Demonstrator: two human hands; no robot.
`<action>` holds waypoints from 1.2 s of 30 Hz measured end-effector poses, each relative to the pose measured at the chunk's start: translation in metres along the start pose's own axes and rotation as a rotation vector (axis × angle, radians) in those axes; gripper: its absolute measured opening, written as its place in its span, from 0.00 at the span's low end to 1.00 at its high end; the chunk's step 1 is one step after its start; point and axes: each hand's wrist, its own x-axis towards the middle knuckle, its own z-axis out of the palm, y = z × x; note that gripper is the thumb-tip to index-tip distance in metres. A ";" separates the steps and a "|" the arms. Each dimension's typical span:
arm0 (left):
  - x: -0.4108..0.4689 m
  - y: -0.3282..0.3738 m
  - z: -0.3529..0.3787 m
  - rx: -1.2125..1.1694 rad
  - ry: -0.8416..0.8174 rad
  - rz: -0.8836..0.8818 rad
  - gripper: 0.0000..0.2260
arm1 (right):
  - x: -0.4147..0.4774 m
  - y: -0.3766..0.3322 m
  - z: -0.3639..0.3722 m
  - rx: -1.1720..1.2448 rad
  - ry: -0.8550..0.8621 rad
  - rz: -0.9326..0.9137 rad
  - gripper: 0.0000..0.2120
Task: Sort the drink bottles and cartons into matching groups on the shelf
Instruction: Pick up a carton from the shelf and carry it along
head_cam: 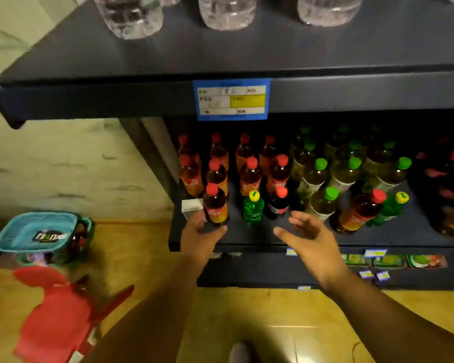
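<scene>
Your left hand [201,233] is at the base of the front red-capped bottle [215,205], lower centre of frame, fingers by the white carton [192,208]. Can't tell if it's gripping. Your right hand [311,238] is released, fingers spread, just in front of the small green bottle [252,208] and small dark bottle [278,204] on the shelf [247,238].
</scene>
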 end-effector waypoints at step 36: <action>-0.029 0.032 -0.055 0.245 0.358 0.079 0.33 | -0.046 0.045 0.006 -0.093 -0.136 0.007 0.26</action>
